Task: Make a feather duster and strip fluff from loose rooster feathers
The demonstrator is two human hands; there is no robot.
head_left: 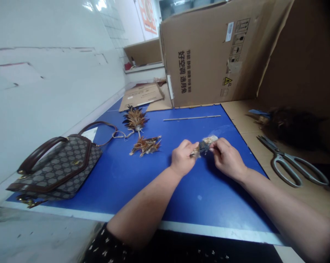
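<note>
Forearms converge over the blue surface [143, 182]; left hand [182, 158] and right hand [227, 157] each pinch one end of a feather bundle [204, 145], raised for working (finished bundles [139, 132] and scissors [293, 164] set aside).

Both forearms reach forward, the left hand [182, 157] and right hand [227, 157] close together, fingers curled and pinching.

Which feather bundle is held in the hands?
The small pale bundle, pinched between left hand and right hand; the two brown bundles lie untouched on the blue mat.
</note>
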